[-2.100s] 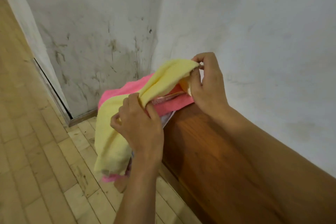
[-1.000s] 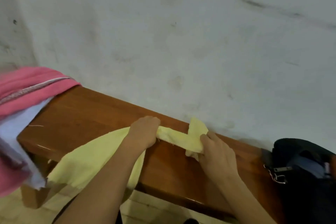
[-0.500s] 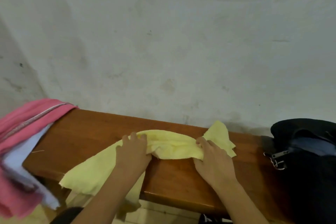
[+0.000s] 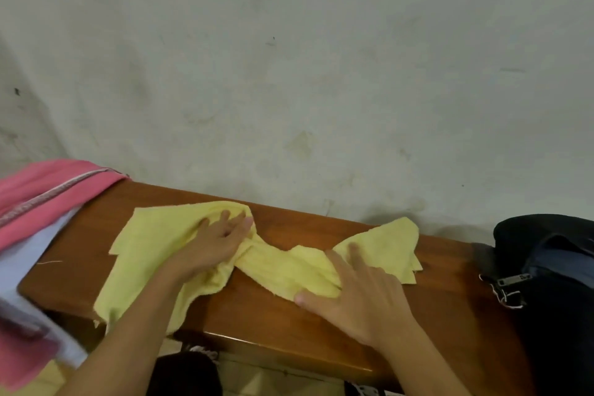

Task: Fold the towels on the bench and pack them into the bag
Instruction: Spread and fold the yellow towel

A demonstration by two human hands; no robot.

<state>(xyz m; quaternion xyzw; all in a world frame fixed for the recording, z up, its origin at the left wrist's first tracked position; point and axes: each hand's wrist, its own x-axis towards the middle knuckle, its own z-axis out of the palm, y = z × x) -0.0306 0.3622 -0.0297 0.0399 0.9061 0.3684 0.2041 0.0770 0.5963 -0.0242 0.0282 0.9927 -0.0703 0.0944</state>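
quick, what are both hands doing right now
Left hand: open, fingers flat, pressing the yellow towel on the bench.
Right hand: open, fingers spread on the same towel.

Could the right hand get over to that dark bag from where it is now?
Probably yes. The right hand lies flat on the yellow towel, and only bare bench shows between it and the dark bag at the bench's right end. Nothing stands in between.
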